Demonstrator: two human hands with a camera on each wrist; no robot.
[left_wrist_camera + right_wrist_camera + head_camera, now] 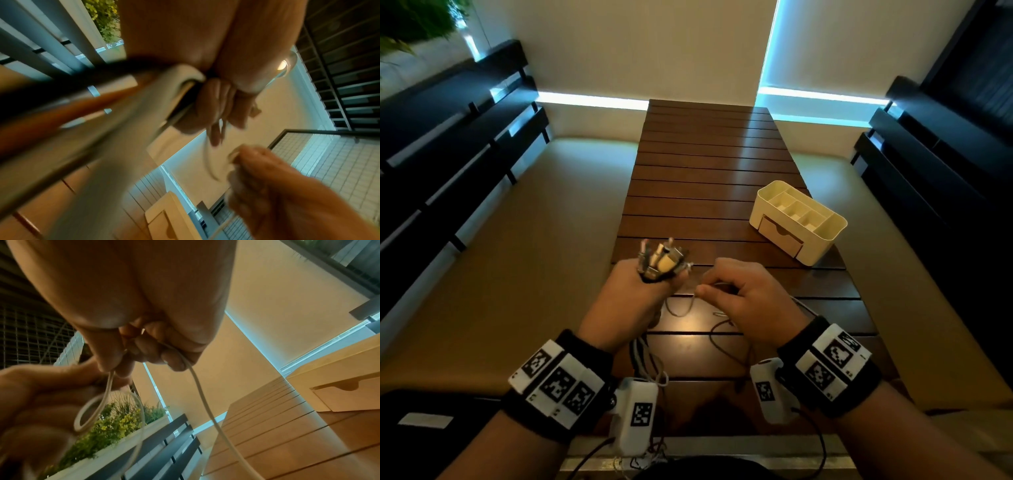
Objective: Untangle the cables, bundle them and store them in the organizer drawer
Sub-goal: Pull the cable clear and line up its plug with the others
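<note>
My left hand (643, 284) grips a bunch of cable ends (661, 258), plugs sticking up out of the fist above the near part of the wooden slatted table (705, 164). My right hand (736, 294) pinches a thin white cable (197, 386) just right of the left fist; a small loop (92, 410) of it hangs between the two hands. More cable slack (650, 356) trails toward me over the table. The cream organizer (796, 221) stands at the right edge of the table, its wooden drawer (780, 236) closed and facing me.
Dark benches (458, 147) line both sides of the table, with tan floor (558, 219) between. A planter with yellow flowers (115, 423) sits beyond the left bench. The organizer's top compartments (794, 207) hold nothing I can see.
</note>
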